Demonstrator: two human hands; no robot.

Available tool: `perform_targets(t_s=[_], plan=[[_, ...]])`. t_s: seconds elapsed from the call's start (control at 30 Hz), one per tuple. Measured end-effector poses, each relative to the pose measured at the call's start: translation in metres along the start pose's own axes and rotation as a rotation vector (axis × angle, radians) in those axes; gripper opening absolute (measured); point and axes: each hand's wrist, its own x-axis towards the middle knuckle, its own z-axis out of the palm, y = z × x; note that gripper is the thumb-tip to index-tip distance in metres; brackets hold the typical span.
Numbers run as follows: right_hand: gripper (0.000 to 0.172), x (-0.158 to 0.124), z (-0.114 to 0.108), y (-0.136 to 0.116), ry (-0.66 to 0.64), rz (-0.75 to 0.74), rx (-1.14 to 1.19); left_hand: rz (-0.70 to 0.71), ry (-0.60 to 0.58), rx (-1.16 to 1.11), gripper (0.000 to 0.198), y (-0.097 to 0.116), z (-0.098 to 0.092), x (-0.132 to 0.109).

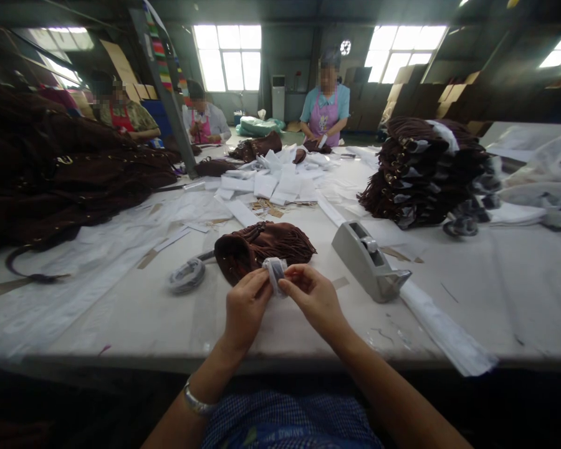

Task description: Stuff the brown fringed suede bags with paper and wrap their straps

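Both my hands meet over the near part of the table, in front of a brown fringed bag [280, 240]. Between them is a small strap roll [275, 276], dark grey and wrapped in whitish film. My left hand [247, 307] is closed on its left side. Thumb and fingertips of my right hand [314, 299] pinch its right edge. A similar wrapped coil [187, 275] lies on the table left of the bag, with a dark strap running toward the bag. To the right stands a grey tape dispenser [368, 260].
A tall stack of brown fringed bags [425, 174] rises at right, and a large brown heap [70, 168] fills the left. White paper packets [280, 178] lie mid-table. A long white paper strip [449, 330] overhangs the front edge. Several people work across the table.
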Motion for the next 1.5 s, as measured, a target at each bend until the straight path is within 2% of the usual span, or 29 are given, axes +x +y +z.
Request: perform_targets(t_s=[0.07, 0.2, 0.43, 0.53, 0.67, 0.83, 0.9, 1.0, 1.1, 1.17, 1.27, 1.4, 1.5], plan=[[0.027, -0.001, 0.002, 0.001, -0.025, 0.02, 0.065, -0.082, 0.009, -0.064, 0.019, 0.004, -0.001, 0.0], [0.027, -0.003, 0.004, 0.006, 0.019, -0.014, 0.094, -0.269, 0.044, -0.195, 0.025, 0.011, -0.002, -0.001], [0.041, -0.007, 0.01, 0.005, 0.012, -0.022, 0.168, -0.398, 0.084, -0.319, 0.03, 0.014, 0.0, -0.01], [0.038, -0.009, 0.011, 0.003, 0.026, -0.013, 0.174, -0.487, 0.084, -0.457, 0.032, 0.017, 0.002, -0.016], [0.032, -0.013, 0.014, 0.004, 0.071, 0.015, 0.186, -0.524, 0.055, -0.656, 0.036, 0.022, 0.002, -0.019], [0.036, -0.02, 0.027, 0.008, 0.124, 0.008, 0.19, -0.534, 0.071, -0.549, 0.036, 0.026, 0.002, -0.018], [0.036, -0.02, 0.025, 0.009, 0.09, 0.029, 0.208, -0.521, 0.056, -0.47, 0.035, 0.025, 0.0, -0.02], [0.029, -0.014, 0.001, 0.012, -0.051, 0.027, 0.111, -0.481, 0.031, -0.304, 0.032, 0.017, -0.009, -0.023], [0.019, -0.006, -0.047, 0.019, -0.063, -0.093, -0.282, -0.479, 0.02, -0.205, 0.032, 0.005, -0.018, -0.023], [0.017, 0.0, -0.082, 0.028, -0.066, -0.144, -0.61, -0.496, 0.0, -0.255, 0.035, -0.003, -0.022, -0.02], [0.019, 0.007, -0.117, 0.042, -0.183, -0.127, -0.961, -0.56, -0.048, -0.476, 0.04, -0.013, -0.024, -0.015], [0.016, 0.017, -0.13, 0.044, -0.26, -0.036, -1.144, -0.66, -0.102, -0.78, 0.037, -0.019, -0.024, -0.008], [0.009, 0.023, -0.126, 0.036, -0.286, -0.006, -1.062, -0.7, -0.124, -0.894, 0.029, -0.019, -0.025, -0.004]])
